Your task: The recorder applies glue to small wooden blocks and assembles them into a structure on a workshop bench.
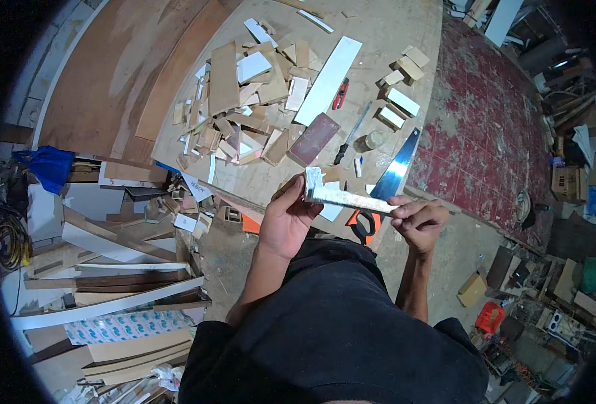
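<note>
Between my two hands, above the near edge of the workbench, is a whitish, worn L-shaped piece (345, 197) with a long narrow arm and a short block at its left end. My left hand (286, 219) pinches that block. The far right tip of the arm is gripped by the fingers of my right hand (419, 221). Behind the piece lies a handsaw (397, 168) with a shiny blade and an orange-and-black handle. A reddish-brown block (314, 139) rests beyond my left hand, and a screwdriver (354, 135) lies to its right.
Offcuts of wood (247, 101) are heaped on the workbench (389, 30) at left. A long white board (329, 81), a red cutter (341, 93), a small round container (374, 140) and several small blocks (403, 101) lie further right. Stacked boards (129, 283) stand at lower left.
</note>
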Tool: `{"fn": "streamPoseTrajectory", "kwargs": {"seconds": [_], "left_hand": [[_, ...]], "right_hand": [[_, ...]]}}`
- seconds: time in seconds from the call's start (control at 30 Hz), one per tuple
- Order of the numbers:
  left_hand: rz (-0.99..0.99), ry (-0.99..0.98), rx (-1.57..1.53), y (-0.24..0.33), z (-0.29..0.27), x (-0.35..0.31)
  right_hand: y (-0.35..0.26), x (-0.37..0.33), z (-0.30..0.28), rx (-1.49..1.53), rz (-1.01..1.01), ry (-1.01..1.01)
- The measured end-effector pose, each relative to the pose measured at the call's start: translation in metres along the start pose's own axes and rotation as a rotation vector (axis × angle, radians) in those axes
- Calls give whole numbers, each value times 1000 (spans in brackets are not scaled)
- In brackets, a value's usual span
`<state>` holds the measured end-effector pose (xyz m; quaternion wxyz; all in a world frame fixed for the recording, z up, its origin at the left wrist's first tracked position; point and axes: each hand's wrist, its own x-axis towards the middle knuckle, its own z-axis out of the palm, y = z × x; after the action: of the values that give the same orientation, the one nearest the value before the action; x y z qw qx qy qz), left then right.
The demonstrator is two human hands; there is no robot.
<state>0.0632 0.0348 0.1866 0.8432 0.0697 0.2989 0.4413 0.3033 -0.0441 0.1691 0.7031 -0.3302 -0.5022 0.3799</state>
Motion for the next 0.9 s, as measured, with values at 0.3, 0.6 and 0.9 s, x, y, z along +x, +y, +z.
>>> {"fn": "streamPoseTrajectory", "kwargs": {"seconds": [0.3, 0.6, 0.9], "left_hand": [[-56, -61, 35, 5, -18, 13], [61, 60, 42, 21, -31, 18], [225, 148, 220, 32, -44, 12]], "right_hand": [[12, 6, 12, -33, 43, 107], [42, -9, -41, -38, 82, 446], [143, 14, -136, -806, 338, 469]]}}
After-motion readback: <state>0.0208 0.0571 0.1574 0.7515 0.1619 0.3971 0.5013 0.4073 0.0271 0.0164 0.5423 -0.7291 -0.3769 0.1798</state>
